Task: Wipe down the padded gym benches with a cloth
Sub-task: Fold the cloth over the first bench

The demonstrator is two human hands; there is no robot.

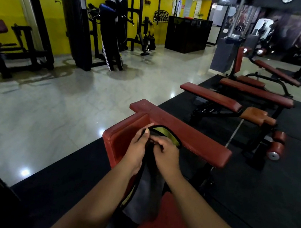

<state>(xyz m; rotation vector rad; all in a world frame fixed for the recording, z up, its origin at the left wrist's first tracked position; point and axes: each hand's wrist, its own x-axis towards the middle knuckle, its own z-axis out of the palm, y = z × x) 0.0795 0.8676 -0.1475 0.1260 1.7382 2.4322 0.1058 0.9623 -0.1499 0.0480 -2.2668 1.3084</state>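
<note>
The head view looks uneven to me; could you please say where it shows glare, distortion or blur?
In the head view, bright spots glare on the glossy floor tiles; the wide lens bows the edge of the black mat; the far right corner is dark and smeared; the left hand, the right hand, the cloth and the near bench look sharp.

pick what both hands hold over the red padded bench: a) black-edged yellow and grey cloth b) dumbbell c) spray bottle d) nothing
a: the left hand and right hand both pinch the black-edged yellow and grey cloth above the red padded bench.
</note>
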